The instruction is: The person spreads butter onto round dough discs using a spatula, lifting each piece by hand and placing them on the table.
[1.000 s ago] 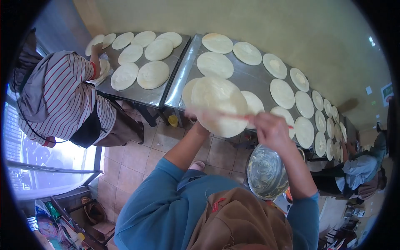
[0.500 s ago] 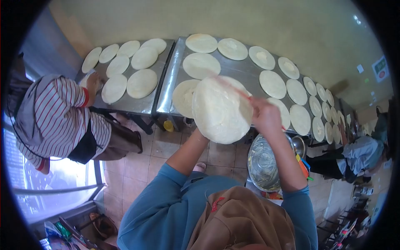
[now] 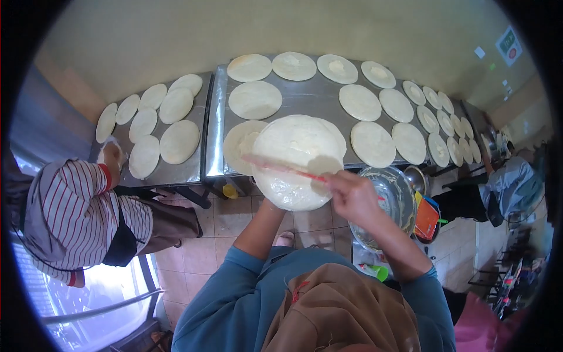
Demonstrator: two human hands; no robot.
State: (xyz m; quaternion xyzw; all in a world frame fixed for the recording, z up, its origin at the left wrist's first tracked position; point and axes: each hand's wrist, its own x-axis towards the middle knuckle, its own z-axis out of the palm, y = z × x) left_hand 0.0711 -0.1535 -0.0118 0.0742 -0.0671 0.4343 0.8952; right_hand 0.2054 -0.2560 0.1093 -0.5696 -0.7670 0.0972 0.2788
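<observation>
A pale round flatbread (image 3: 290,141) is held up in front of me, over the table's near edge. My left forearm (image 3: 267,229) reaches under it; that hand supports it from below, its fingers hidden. A glossy, wet-looking spread coats the lower part of its top face. My right hand (image 3: 353,196) is closed round the red handle of a spatula (image 3: 305,173), whose blurred blade lies across the flatbread. Behind it, other flatbreads (image 3: 239,144) lie on the metal table (image 3: 311,97). Near my right forearm stands a large metal bowl (image 3: 404,190) with creamy smears on its wall.
More flatbreads cover a second metal table (image 3: 196,158) at left, where a person in a striped top (image 3: 82,211) works. Another person (image 3: 510,182) stands at far right. A smaller metal bowl (image 3: 417,176) and an orange item (image 3: 426,220) sit beside the large bowl.
My right hand has moved down and slightly left, swinging the spatula's blade lower and leftward across the flatbread. The glossy patch on its lower part now shows. The view has shifted right.
</observation>
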